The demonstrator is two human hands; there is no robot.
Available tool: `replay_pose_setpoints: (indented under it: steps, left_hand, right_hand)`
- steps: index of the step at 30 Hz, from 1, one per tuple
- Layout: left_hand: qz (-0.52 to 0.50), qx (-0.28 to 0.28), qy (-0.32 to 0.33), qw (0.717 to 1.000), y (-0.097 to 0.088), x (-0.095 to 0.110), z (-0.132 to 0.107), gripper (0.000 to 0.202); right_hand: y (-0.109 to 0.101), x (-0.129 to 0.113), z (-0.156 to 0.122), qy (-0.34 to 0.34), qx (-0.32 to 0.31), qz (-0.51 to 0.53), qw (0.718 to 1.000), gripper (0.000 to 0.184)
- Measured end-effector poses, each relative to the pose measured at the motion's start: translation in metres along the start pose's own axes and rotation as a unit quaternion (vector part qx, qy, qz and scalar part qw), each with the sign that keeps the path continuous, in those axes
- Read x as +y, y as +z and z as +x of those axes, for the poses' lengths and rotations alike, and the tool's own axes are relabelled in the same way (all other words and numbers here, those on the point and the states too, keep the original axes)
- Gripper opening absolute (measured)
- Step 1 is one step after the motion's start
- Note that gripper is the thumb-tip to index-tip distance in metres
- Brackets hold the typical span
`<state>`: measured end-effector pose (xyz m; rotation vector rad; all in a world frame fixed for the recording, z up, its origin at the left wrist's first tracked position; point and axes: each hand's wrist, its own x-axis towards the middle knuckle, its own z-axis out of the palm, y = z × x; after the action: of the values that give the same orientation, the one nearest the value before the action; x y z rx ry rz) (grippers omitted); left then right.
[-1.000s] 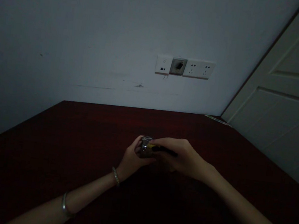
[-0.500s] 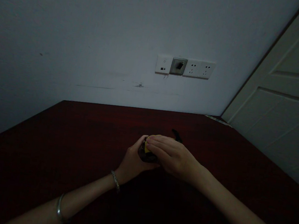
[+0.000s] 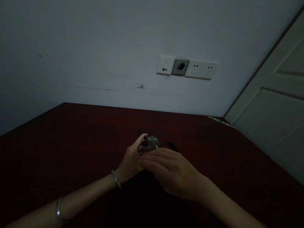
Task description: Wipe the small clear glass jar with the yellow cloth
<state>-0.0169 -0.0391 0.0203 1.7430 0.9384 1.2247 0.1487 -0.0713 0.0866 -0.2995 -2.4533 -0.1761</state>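
My left hand (image 3: 130,163) is wrapped round a dark, shiny, glass-like rounded vessel (image 3: 152,140), its thumb side on the left of it. My right hand (image 3: 174,170) lies across the near side of the vessel, fingers bent and pressed together. Under its fingertips shows a sliver of a small yellow piece (image 3: 141,168), perhaps a cloth or sponge; most of it is hidden. Past the right knuckles juts a black curved part (image 3: 172,146), like a handle; whether it joins the vessel is hidden.
The dark red tabletop (image 3: 97,129) runs back to a pale wall (image 3: 94,40) with a row of sockets (image 3: 197,69). A white panelled door (image 3: 291,109) stands on the right. A thin pale strip (image 3: 221,121) lies at the back right corner. The light is dim.
My right hand has slid down toward me with the yellow piece, uncovering the vessel's top. The vessel has tilted or turned in my left hand, and the black curved part has shifted left and nearer.
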Motion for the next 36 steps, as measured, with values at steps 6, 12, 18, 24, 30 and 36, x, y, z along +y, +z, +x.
replay_pose_setpoints:
  steps: [6, 12, 18, 24, 30, 36]
  left_hand:
    - [0.118, 0.023, 0.023, 0.992, 0.007, 0.007, -0.007, 0.081]
    - [0.097, -0.014, 0.031, 0.995, 0.014, 0.010, -0.010, 0.075]
    - [0.099, -0.039, 0.039, 0.994, 0.004, 0.012, -0.009, 0.079]
    - [0.117, -0.047, 0.058, 0.990, 0.000, 0.013, -0.009, 0.060]
    - [0.092, -0.031, 0.018, 0.995, 0.002, 0.015, -0.008, 0.073]
    - [-0.049, -0.023, -0.054, 0.997, 0.007, 0.016, -0.006, 0.077]
  right_hand:
    - [-0.006, 0.020, -0.009, 0.018, 0.025, -0.132, 0.991, 0.027]
    - [-0.006, 0.018, -0.005, -0.036, 0.002, -0.161, 0.986, 0.028]
    - [-0.005, 0.003, 0.003, -0.031, -0.011, -0.120, 0.992, 0.026]
    - [-0.008, -0.005, 0.004, -0.003, -0.051, -0.030, 0.998, 0.024]
    - [-0.020, 0.002, 0.001, 0.067, -0.008, 0.065, 0.996, 0.025]
    - [-0.009, 0.037, -0.013, 0.239, 0.146, 0.094, 0.955, 0.022]
